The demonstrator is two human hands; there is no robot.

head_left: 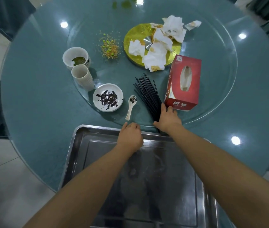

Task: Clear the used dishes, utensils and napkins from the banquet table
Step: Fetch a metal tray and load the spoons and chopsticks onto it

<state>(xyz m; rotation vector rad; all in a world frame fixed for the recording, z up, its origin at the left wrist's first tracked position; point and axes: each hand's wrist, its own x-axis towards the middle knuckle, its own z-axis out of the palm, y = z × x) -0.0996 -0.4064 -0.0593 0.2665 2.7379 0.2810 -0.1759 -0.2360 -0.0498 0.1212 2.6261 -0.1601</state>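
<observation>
Right hand [167, 118] closes its grip on the near ends of the black chopsticks [147, 94], whose tips fan away beyond the grip; gathering at one end keeps the bundle together. Left hand [131, 135], fingers curled and holding nothing visible, rests on the far rim of the steel tray [81, 145], apparently steadying it just below the grip as the drop point. Left of the grip lie the spoon [131, 106], the soiled saucer [107, 97] and stacked cups [82, 77]; beyond it, used napkins [160, 45] heaped on a gold plate [135, 35]. The tissue box [183, 83] touches the grip's right side.
</observation>
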